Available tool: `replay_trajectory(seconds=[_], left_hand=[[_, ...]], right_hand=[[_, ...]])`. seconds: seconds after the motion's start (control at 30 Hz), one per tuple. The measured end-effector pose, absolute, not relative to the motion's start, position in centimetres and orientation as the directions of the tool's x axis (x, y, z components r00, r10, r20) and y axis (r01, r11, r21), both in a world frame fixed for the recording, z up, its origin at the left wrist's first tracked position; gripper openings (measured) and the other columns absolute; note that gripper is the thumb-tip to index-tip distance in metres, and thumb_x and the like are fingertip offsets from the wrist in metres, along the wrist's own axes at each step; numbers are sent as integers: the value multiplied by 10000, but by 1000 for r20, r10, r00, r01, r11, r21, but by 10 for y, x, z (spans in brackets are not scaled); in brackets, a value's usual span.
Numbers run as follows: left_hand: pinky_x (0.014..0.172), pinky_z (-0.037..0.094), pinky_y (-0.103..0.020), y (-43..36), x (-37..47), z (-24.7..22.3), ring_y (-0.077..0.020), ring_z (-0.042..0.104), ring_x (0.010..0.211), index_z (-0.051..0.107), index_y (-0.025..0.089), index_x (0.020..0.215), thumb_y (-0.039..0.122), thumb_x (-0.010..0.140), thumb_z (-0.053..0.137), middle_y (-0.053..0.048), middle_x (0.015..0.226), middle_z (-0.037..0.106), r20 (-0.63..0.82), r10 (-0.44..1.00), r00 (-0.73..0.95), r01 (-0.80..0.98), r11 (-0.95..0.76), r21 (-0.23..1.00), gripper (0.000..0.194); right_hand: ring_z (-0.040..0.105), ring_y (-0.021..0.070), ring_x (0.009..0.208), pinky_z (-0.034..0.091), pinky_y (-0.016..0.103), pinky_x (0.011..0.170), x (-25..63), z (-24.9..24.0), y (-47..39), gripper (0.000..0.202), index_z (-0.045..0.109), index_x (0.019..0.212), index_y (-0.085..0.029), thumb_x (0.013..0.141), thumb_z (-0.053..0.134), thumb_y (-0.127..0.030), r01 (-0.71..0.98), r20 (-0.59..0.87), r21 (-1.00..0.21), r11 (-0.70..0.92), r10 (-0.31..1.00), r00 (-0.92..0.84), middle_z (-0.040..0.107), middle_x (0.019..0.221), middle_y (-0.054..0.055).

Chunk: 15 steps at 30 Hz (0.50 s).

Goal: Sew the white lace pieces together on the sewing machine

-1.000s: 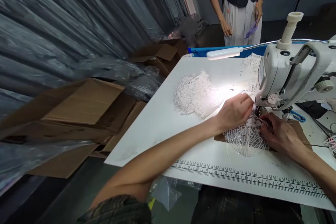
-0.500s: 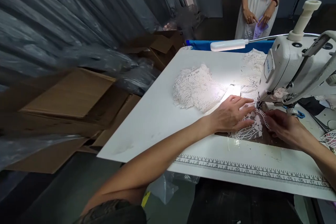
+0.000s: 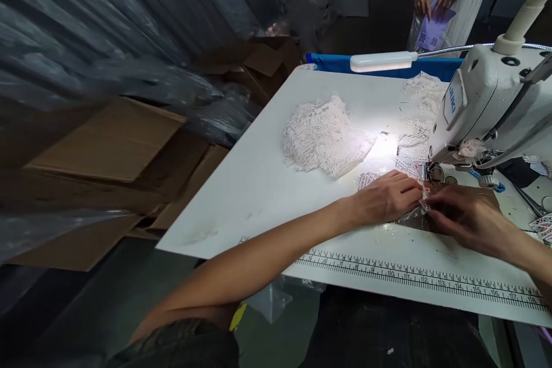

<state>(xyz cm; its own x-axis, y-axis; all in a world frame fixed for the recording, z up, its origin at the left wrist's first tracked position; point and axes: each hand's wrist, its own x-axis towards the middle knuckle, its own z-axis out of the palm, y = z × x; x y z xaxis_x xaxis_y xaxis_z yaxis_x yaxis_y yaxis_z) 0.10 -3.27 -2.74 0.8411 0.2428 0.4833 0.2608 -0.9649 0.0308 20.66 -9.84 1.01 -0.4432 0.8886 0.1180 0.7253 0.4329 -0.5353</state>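
The lace [image 3: 424, 202] lies at the near side of the sewing machine's [image 3: 474, 103] presser foot, over a brown patch. The left hand [image 3: 390, 196] grasps it with bent fingers; the right hand's [image 3: 478, 215] fingertips meet its edge, but whether they pinch I cannot tell. Left of the machine sits a rumpled, openwork lace pile [image 3: 323, 138], with smooth white table [image 3: 241, 190] stretching between it and the slanting left edge; beyond stand cardboard boxes [image 3: 112, 138].

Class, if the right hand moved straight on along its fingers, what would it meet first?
Probably the white lace just before the right hand's fingertips, with the left hand beyond; depth is unclear.
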Motion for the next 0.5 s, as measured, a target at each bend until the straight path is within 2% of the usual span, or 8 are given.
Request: replay_trajectory(seconds=[0.03, 0.1, 0.17, 0.23, 0.3, 0.4, 0.5], left_hand=[[831, 550, -301, -31, -1, -28, -134, 648, 898, 634, 126, 927, 212, 1014, 432, -75, 997, 701, 492, 242, 836, 248, -967, 54, 236], [890, 542, -313, -28, -4, -28, -128, 645, 943, 646, 130, 954, 196, 1011, 437, -68, 1033, 701, 515, 232, 825, 216, -972, 92, 226], [948, 534, -345, -28, -5, -27, -128, 644, 964, 650, 129, 994, 200, 1010, 439, -71, 1056, 695, 515, 248, 821, 212, -969, 129, 223], [978, 531, -381, -30, -5, -26, -131, 646, 960, 656, 134, 987, 203, 1008, 437, -74, 1062, 687, 508, 263, 820, 222, -965, 141, 230], [988, 527, -399, -31, -4, -25, -131, 646, 939, 664, 141, 944, 194, 1003, 441, -73, 1033, 681, 518, 261, 815, 233, -965, 120, 236], [975, 528, -386, -32, -3, -23, -113, 636, 855, 664, 146, 916, 181, 994, 460, -56, 949, 675, 554, 251, 794, 257, -964, 68, 221], [948, 533, -360, -32, -3, -20, -93, 629, 799, 661, 157, 910, 175, 989, 479, -31, 912, 675, 590, 235, 773, 258, -965, 47, 200]], right_hand=[[639, 155, 677, 485, 258, 580, 212, 12, -94, 306, 674, 980, -198, 900, 455, -395, 710, 79, -584, 393, 898, -432, 692, 868, 53], [601, 134, 560, 448, 243, 502, 221, 11, -87, 301, 682, 968, -210, 892, 461, -400, 753, 22, -603, 263, 949, -314, 678, 739, 17], [555, 122, 488, 411, 239, 460, 224, 4, -83, 282, 690, 922, -207, 866, 468, -372, 792, 58, -583, 183, 981, -183, 657, 668, 5], [553, 123, 500, 411, 241, 472, 224, -4, -82, 281, 697, 899, -198, 849, 471, -357, 805, 141, -559, 201, 979, -147, 665, 695, 18], [576, 132, 550, 426, 246, 500, 222, -10, -84, 307, 708, 936, -191, 861, 456, -349, 805, 204, -531, 265, 962, -181, 685, 775, 41], [613, 148, 632, 427, 246, 510, 222, -14, -86, 370, 710, 1080, -206, 902, 416, -343, 816, 235, -471, 334, 940, -249, 696, 909, 67], [612, 155, 660, 390, 242, 487, 224, -15, -87, 394, 699, 1161, -264, 926, 393, -345, 855, 257, -348, 385, 916, -308, 680, 988, 79]])
